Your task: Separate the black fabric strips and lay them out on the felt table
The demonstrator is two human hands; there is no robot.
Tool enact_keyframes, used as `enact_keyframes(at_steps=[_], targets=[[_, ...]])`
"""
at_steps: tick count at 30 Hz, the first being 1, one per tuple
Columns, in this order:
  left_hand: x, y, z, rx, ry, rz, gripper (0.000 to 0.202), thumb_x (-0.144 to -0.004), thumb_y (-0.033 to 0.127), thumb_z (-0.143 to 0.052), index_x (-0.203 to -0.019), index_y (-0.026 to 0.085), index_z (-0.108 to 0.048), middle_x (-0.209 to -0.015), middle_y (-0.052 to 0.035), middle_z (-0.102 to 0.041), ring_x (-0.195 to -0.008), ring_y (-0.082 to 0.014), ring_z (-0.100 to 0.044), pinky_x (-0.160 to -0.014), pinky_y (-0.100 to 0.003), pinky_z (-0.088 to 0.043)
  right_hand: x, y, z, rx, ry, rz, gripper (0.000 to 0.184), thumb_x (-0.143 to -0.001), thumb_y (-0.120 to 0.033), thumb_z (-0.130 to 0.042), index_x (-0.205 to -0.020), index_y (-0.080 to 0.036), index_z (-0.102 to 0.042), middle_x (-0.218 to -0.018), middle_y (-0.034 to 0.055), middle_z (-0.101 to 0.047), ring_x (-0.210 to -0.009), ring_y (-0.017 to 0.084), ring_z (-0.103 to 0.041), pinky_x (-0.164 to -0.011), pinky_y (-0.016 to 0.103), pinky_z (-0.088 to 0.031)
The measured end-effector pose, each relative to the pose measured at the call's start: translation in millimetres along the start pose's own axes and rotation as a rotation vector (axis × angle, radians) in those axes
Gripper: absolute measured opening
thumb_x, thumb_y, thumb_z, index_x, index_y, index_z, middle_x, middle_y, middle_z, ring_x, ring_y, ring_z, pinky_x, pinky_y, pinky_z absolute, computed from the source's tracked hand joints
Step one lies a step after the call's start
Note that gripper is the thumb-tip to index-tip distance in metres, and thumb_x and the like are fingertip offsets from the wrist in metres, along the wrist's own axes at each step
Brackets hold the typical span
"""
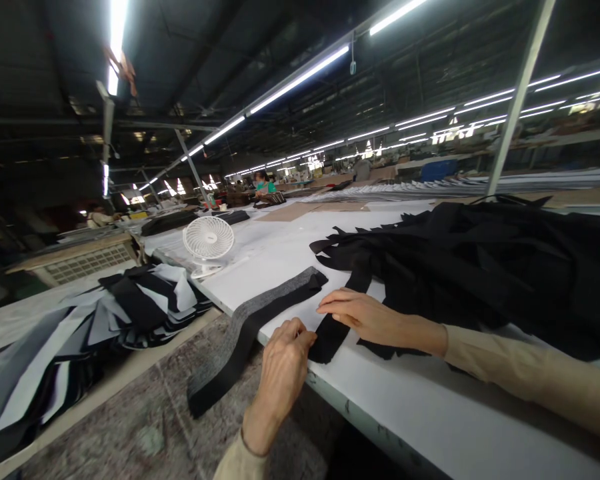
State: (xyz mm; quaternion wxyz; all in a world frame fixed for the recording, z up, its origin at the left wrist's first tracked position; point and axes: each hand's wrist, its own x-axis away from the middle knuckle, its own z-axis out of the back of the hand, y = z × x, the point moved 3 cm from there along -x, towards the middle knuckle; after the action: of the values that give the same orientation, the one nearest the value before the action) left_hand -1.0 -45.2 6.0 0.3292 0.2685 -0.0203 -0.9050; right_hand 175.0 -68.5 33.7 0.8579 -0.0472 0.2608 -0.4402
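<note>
At the edge of the white table, my left hand (287,357) has its fingers curled, thumb and forefinger pinching the near end of a black fabric strip (331,337). My right hand (355,312) rests over the same strip, its fingers stretched out flat and pointing left. The strip runs back toward a large heap of black fabric pieces (455,260) on the right. Left of my hands, a grey and black fabric band (257,323) lies across the table edge, and its lower end hangs over the side.
A small white fan (209,239) stands near the table's left edge. Stacked black, grey and white fabric strips (105,320) lie on a lower surface at left. The white table (400,407) runs far back, with a slanting pole (520,100) at right. A person in green (264,185) is in the distance.
</note>
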Motion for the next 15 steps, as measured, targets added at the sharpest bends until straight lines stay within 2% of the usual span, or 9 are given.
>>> enact_keyframes(at_steps=[3, 7, 11, 13, 15], targets=[[-1, -7, 1.8, 0.170, -0.006, 0.045, 0.024, -0.091, 0.019, -0.045, -0.090, 0.021, -0.069, -0.081, -0.0035, -0.058, -0.081, -0.0178, -0.054, -0.073, -0.030, -0.043, 0, -2, -13, -0.056, -0.036, 0.007, 0.034, -0.090, -0.010, -0.042, -0.119, -0.015, -0.059, -0.116, 0.0095, -0.059, -0.111, 0.019, -0.052, -0.099, 0.036, -0.041], [6, -14, 3.8, 0.406, 0.089, 0.180, 0.026, -0.091, 0.033, -0.046, -0.102, 0.020, -0.066, -0.087, -0.0040, -0.064, -0.085, -0.0182, -0.058, -0.077, -0.030, -0.044, 3, -1, -26, -0.076, -0.063, 0.013, 0.033, -0.090, -0.011, -0.043, -0.120, -0.016, -0.058, -0.118, 0.0091, -0.056, -0.111, 0.018, -0.050, -0.100, 0.035, -0.040], [15, -10, 4.5, 0.427, 0.214, 0.271, 0.036, -0.094, 0.037, -0.035, -0.095, 0.019, -0.066, -0.084, -0.0048, -0.066, -0.080, -0.0181, -0.060, -0.077, -0.031, -0.045, 5, -2, -28, -0.078, -0.064, 0.018, 0.034, -0.091, -0.012, -0.041, -0.121, -0.017, -0.056, -0.119, 0.0087, -0.056, -0.111, 0.017, -0.050, -0.101, 0.034, -0.039], [19, -8, 3.5, 0.389, 0.259, 0.331, 0.032, -0.091, 0.039, -0.042, -0.093, 0.018, -0.066, -0.079, -0.0040, -0.065, -0.074, -0.0179, -0.059, -0.072, -0.030, -0.045, 5, -3, -27, -0.077, -0.064, 0.005, 0.034, -0.092, -0.012, -0.040, -0.122, -0.017, -0.056, -0.119, 0.0088, -0.055, -0.111, 0.017, -0.050, -0.101, 0.034, -0.039], [21, -6, 1.1, 0.325, 0.252, 0.353, 0.023, -0.086, 0.035, -0.051, -0.092, 0.019, -0.067, -0.076, -0.0028, -0.063, -0.072, -0.0183, -0.058, -0.069, -0.030, -0.045, 5, -5, -26, -0.072, -0.061, -0.007, 0.035, -0.092, -0.011, -0.041, -0.122, -0.017, -0.055, -0.120, 0.0085, -0.055, -0.113, 0.017, -0.049, -0.102, 0.034, -0.038]])
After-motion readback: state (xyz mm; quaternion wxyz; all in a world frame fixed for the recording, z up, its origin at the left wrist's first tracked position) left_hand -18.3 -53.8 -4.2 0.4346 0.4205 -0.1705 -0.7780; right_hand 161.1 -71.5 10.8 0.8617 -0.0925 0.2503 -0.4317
